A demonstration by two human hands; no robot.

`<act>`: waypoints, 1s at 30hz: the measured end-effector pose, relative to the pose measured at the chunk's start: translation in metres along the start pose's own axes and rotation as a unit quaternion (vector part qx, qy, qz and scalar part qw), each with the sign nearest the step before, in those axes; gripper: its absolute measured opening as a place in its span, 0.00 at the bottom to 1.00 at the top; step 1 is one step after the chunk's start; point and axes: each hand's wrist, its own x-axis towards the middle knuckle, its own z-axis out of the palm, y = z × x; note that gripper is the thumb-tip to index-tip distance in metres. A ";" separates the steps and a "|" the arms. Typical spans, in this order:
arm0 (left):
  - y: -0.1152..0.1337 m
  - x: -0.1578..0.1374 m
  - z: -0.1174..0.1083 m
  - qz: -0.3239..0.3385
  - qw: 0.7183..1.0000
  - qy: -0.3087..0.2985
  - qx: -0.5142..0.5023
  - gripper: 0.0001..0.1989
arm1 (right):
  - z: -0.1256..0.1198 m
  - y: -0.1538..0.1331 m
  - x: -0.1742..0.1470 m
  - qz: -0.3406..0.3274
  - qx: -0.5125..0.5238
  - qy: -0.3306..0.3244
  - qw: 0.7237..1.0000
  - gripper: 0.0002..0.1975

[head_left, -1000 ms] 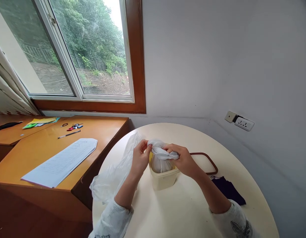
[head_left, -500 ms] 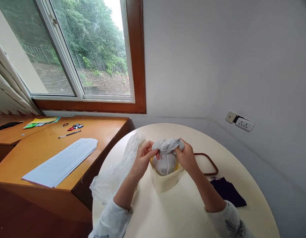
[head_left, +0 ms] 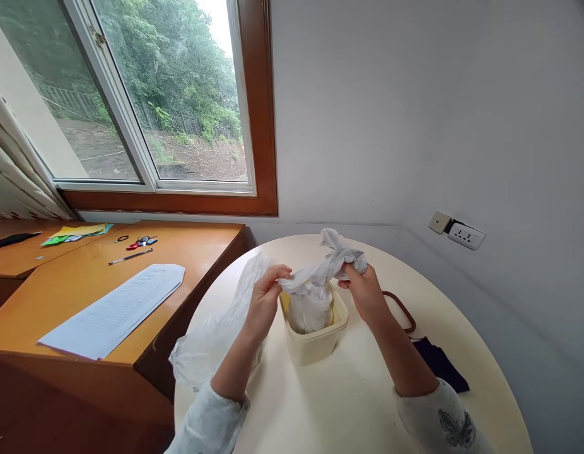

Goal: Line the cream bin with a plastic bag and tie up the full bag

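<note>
A thin white plastic bag [head_left: 311,304] sits partly inside a cream plastic bin [head_left: 315,347], its upper part pulled up above the rim. My left hand [head_left: 267,296] pinches one side of the bag's gathered top. On the other side, my right hand [head_left: 362,289] is closed on a bunched part, and a loose end sticks up between the hands. What lies inside the bag cannot be made out. Some yellow shows along the bin's inner wall.
On the round cream table [head_left: 311,416], a crumpled clear plastic bag [head_left: 211,347] lies at the left. A brown rounded frame [head_left: 405,312] and a dark purple cloth [head_left: 441,364] are by my right forearm. Papers [head_left: 116,309] and a pen [head_left: 130,256] rest on the wooden desk [head_left: 192,243].
The rolled top of the white bag has loosened, and an end now points upward. My hands have moved farther apart, the right one shifting right.
</note>
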 end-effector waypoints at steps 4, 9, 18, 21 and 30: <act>0.007 0.001 -0.002 -0.021 0.998 -0.062 0.007 0.05 | 0.000 -0.011 0.008 -0.061 0.017 -0.053 0.997 0.06; 0.018 -0.002 -0.001 -0.052 0.983 -0.173 -0.035 0.02 | 0.010 -0.028 0.012 -0.070 0.089 -0.132 0.985 0.10; 0.008 0.001 0.004 -0.025 0.998 -0.046 0.020 0.08 | 0.015 -0.024 0.008 -0.092 -0.127 -0.136 0.978 0.21; 0.011 0.004 0.007 0.001 0.999 -0.001 0.042 0.07 | 0.012 -0.017 0.002 -0.152 -0.306 -0.050 0.938 0.20; 0.018 0.005 0.018 0.061 0.994 0.076 0.040 0.05 | 0.021 -0.026 -0.017 -0.113 -0.537 -0.341 0.763 0.11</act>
